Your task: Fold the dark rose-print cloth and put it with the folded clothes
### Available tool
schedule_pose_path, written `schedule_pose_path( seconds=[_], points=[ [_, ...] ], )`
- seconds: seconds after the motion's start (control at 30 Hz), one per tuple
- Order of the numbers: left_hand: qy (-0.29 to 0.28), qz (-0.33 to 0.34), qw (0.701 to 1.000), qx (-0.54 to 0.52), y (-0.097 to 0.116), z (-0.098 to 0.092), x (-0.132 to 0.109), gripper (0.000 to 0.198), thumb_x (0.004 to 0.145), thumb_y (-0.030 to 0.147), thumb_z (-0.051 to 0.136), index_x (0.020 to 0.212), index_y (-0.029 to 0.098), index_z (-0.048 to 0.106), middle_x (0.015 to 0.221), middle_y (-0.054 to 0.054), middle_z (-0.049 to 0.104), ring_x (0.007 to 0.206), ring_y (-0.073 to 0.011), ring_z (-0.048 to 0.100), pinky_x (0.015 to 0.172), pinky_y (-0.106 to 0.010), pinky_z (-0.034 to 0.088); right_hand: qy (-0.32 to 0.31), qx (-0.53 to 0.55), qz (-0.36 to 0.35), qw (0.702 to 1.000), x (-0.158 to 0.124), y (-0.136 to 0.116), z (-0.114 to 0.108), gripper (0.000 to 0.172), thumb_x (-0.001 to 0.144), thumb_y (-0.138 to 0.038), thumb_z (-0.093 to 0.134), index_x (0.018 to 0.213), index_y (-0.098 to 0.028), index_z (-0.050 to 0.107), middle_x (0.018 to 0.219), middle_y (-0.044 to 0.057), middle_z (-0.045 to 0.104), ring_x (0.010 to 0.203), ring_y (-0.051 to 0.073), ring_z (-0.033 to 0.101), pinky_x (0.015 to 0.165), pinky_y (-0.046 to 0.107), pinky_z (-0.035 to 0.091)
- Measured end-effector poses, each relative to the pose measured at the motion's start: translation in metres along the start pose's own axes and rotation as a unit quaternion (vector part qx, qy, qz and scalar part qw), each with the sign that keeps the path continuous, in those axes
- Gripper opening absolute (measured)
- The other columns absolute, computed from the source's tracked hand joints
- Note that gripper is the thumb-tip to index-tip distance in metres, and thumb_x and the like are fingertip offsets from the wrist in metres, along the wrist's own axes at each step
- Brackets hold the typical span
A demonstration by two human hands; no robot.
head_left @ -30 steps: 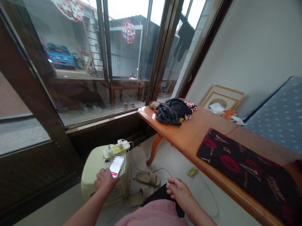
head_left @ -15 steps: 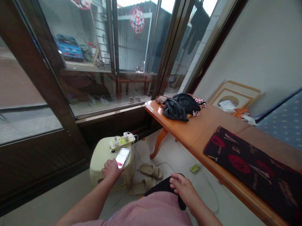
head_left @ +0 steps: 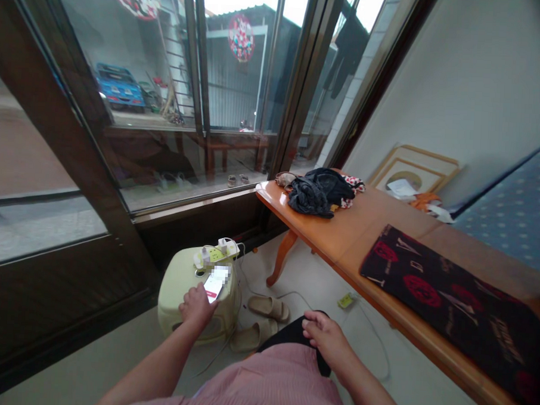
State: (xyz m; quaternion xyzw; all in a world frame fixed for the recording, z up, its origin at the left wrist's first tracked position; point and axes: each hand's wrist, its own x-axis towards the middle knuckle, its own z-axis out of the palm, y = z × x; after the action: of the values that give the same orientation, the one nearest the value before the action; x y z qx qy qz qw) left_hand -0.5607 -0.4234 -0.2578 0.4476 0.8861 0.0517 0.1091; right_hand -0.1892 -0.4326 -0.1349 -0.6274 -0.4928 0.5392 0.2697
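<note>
Left hand (head_left: pixel 197 305) grips phone (head_left: pixel 214 283) over pale stool (head_left: pixel 177 279) w/ power strip (head_left: pixel 214 255); right hand (head_left: pixel 324 339) rests loosely curled, holding nothing.

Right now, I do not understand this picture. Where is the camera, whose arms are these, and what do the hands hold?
The camera sits on a person's head and looks forward and down, so the arms are the person's own. The left hand holds a lit phone over a pale plastic stool, where a power strip lies. The right hand rests on the lap, holding nothing that shows. Sandals lie on the floor. The wooden bench carries dark clothes and a black-and-red cloth.
</note>
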Motion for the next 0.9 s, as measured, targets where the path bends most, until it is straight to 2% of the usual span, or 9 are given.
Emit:
schedule_pose_path(
  seconds=[0.2, 0.27, 0.33, 0.47, 0.5, 0.6, 0.67, 0.8, 0.9],
  points=[
    [0.011, 0.022, 1.0, 0.019, -0.001, -0.006, -0.003, 0.072, 0.079, 0.063, 0.056, 0.132, 0.016, 0.047, 0.125, -0.02, 0.056, 0.113, -0.0372, 0.051, 0.085, -0.049, 0.042, 0.015, 0.003, -0.011, 1.0, -0.002, -0.003, -0.001, 0.042, 0.078, -0.042, 0.062, 0.112, -0.017, 0.064, 0.082, 0.003, 0.069, 0.078, 0.02, 0.067, 0.062, 0.027, 0.048],
    [0.028, 0.03, 0.999, 0.033, -0.003, -0.004, -0.001, 0.072, 0.079, 0.072, 0.046, 0.124, 0.016, 0.053, 0.122, -0.02, 0.058, 0.109, -0.0383, 0.054, 0.084, -0.05, 0.043, 0.019, 0.005, -0.023, 1.0, -0.003, -0.006, -0.001, 0.038, 0.077, -0.038, 0.064, 0.108, -0.017, 0.066, 0.077, 0.002, 0.067, 0.074, 0.018, 0.065, 0.062, 0.026, 0.046],
    [0.044, 0.037, 0.998, 0.038, -0.003, -0.002, 0.004, 0.079, 0.079, 0.078, 0.036, 0.125, 0.016, 0.055, 0.121, -0.02, 0.059, 0.106, -0.0399, 0.056, 0.082, -0.052, 0.044, 0.026, 0.006, -0.037, 0.999, -0.001, -0.008, -0.001, 0.032, 0.077, -0.034, 0.064, 0.104, -0.016, 0.067, 0.072, 0.001, 0.064, 0.066, 0.016, 0.061, 0.059, 0.025, 0.043],
    [0.096, 0.087, 0.991, 0.019, 0.011, -0.004, 0.01, 0.078, 0.084, 0.072, 0.026, 0.133, 0.017, 0.052, 0.131, -0.018, 0.058, 0.111, -0.0387, 0.056, 0.087, -0.052, 0.043, 0.045, 0.0, -0.042, 0.998, 0.007, -0.005, -0.003, 0.026, 0.076, -0.024, 0.063, 0.101, -0.017, 0.068, 0.07, -0.001, 0.063, 0.062, 0.013, 0.058, 0.06, 0.024, 0.041],
    [0.096, 0.12, 0.988, 0.012, 0.018, -0.006, 0.008, 0.073, 0.085, 0.067, 0.026, 0.133, 0.018, 0.052, 0.131, -0.017, 0.059, 0.112, -0.0372, 0.057, 0.088, -0.05, 0.044, 0.052, 0.002, -0.044, 0.998, 0.009, -0.004, -0.004, 0.026, 0.075, -0.022, 0.063, 0.101, -0.018, 0.068, 0.071, -0.002, 0.064, 0.062, 0.013, 0.058, 0.06, 0.024, 0.041],
    [0.097, 0.216, 0.971, -0.016, 0.047, -0.015, -0.008, 0.055, 0.087, 0.056, 0.029, 0.124, 0.027, 0.057, 0.131, -0.013, 0.061, 0.119, -0.0348, 0.054, 0.092, -0.049, 0.043, 0.07, 0.011, -0.048, 0.996, 0.01, -0.003, -0.009, 0.027, 0.077, -0.021, 0.062, 0.102, -0.019, 0.069, 0.072, -0.002, 0.065, 0.061, 0.013, 0.057, 0.059, 0.024, 0.04],
    [0.085, 0.27, 0.958, -0.036, 0.074, -0.021, -0.021, 0.045, 0.086, 0.053, 0.034, 0.11, 0.03, 0.063, 0.122, -0.011, 0.065, 0.116, -0.035, 0.056, 0.09, -0.049, 0.044, 0.089, 0.012, -0.063, 0.994, 0.007, -0.006, -0.016, 0.027, 0.077, -0.022, 0.061, 0.103, -0.019, 0.07, 0.073, -0.001, 0.066, 0.064, 0.014, 0.059, 0.061, 0.024, 0.042],
    [0.049, 0.398, 0.913, -0.081, 0.143, -0.036, -0.044, 0.034, 0.086, 0.052, 0.038, 0.081, 0.03, 0.064, 0.1, -0.009, 0.068, 0.102, -0.0325, 0.062, 0.087, -0.045, 0.046, 0.144, 0.039, -0.102, 0.984, -0.001, -0.013, -0.037, 0.028, 0.077, -0.019, 0.058, 0.104, -0.017, 0.069, 0.073, 0.0, 0.068, 0.071, 0.016, 0.063, 0.07, 0.027, 0.046],
    [0.031, 0.467, 0.877, -0.114, 0.2, -0.055, -0.062, 0.031, 0.085, 0.053, 0.044, 0.075, 0.03, 0.062, 0.093, -0.007, 0.068, 0.1, -0.03, 0.062, 0.09, -0.042, 0.046, 0.184, 0.08, -0.114, 0.973, -0.008, -0.013, -0.052, 0.028, 0.077, -0.015, 0.053, 0.101, -0.017, 0.068, 0.075, 0.001, 0.069, 0.07, 0.017, 0.064, 0.07, 0.028, 0.047]
  ],
)
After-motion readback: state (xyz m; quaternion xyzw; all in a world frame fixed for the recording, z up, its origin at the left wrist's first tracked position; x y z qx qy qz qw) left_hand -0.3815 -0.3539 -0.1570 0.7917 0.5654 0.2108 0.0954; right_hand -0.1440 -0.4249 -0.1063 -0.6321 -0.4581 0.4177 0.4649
